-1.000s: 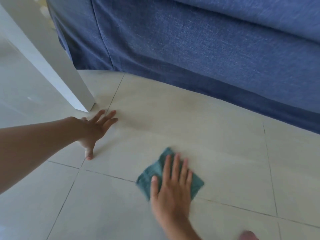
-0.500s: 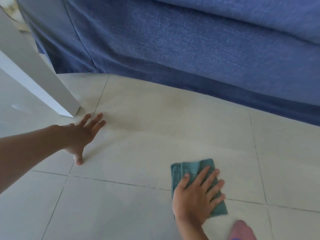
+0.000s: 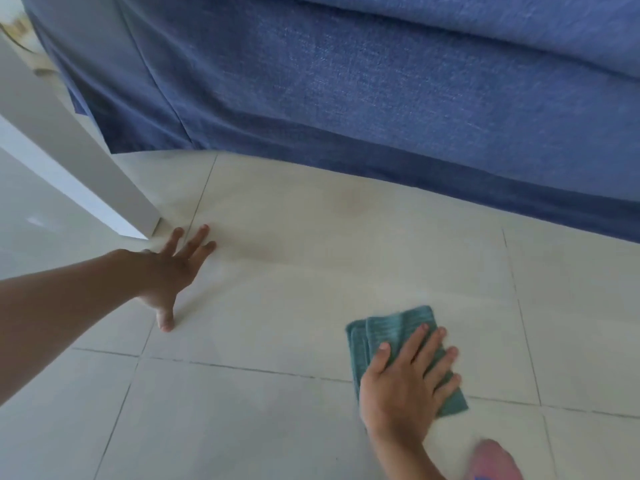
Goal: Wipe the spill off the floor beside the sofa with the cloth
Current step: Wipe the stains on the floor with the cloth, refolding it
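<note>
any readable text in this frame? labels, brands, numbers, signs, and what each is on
None. No readable text anywhere in the head view.
Green cloth under the right hand: no tag or print showing.
Blue sofa cover: plain weave, no label.
White furniture leg and floor tiles: unmarked.
Pink object at the bottom edge: blurred, no marking can be made out.

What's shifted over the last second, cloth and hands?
The right hand slid the teal cloth rightward across the floor tiles, toward the person, and turned it; it now straddles a grout line. The left hand stayed braced flat on the floor by the white furniture leg. Nothing was grasped or released.
</note>
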A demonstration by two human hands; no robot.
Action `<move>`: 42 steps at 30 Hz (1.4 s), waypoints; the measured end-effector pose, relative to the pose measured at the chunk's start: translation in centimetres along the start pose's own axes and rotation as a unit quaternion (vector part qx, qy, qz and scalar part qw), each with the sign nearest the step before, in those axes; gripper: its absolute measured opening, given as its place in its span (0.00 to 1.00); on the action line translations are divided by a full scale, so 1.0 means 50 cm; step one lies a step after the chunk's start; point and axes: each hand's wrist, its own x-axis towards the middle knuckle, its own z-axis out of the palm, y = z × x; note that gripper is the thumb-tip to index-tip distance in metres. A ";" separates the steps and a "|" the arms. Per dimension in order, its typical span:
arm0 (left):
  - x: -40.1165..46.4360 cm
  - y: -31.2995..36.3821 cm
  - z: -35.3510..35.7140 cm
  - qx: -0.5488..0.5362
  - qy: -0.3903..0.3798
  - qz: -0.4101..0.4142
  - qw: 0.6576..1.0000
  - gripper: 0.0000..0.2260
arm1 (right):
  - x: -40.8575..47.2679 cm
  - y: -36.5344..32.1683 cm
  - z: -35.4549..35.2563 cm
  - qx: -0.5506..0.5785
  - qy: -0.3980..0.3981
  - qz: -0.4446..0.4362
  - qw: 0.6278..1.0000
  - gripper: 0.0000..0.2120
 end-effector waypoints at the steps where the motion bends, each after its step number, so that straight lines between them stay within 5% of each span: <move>1: 0.000 -0.001 -0.003 -0.004 -0.002 0.001 1.000 0.68 | -0.040 -0.029 0.011 0.015 -0.007 -0.042 0.999 0.36; 5: 0.006 0.006 -0.003 0.000 -0.007 -0.008 1.000 0.68 | -0.123 -0.147 0.031 -0.002 -0.064 -0.354 0.933 0.36; 8: 0.008 0.004 -0.003 0.003 0.011 -0.005 1.000 0.68 | -0.051 -0.194 0.021 -0.006 -0.091 -0.435 0.896 0.36; 13: 0.008 -0.007 0.002 0.006 0.064 0.022 0.998 0.64 | 0.035 -0.242 0.009 -0.009 -0.084 -0.385 0.919 0.34; 20: 0.004 0.066 -0.055 -0.082 0.283 0.181 0.938 0.34 | 0.075 -0.222 -0.028 0.132 -0.051 -0.310 0.940 0.27; 25: 0.030 0.157 -0.099 -0.056 0.279 0.157 0.946 0.29 | 0.111 -0.195 -0.063 0.113 -0.138 -0.216 0.960 0.16; 29: 0.052 0.160 -0.142 -0.093 0.273 0.174 0.941 0.11 | 0.145 -0.187 -0.081 0.168 -0.160 -0.191 0.954 0.02; 34: 0.044 0.119 -0.208 -0.381 0.418 0.251 0.786 0.05 | 0.208 -0.179 -0.174 0.332 0.044 -0.254 0.907 0.07; 37: 0.024 0.122 -0.237 -0.391 0.465 0.258 0.752 0.04 | 0.226 -0.172 -0.222 0.382 0.086 -0.284 0.875 0.07; 39: 0.022 0.130 -0.235 -0.354 0.477 0.271 0.758 0.04 | 0.230 -0.160 -0.221 0.380 0.057 -0.285 0.878 0.08; 42: 0.033 0.133 -0.207 -0.250 0.438 0.285 0.815 0.05 | 0.219 -0.128 -0.185 0.359 -0.008 -0.264 0.895 0.10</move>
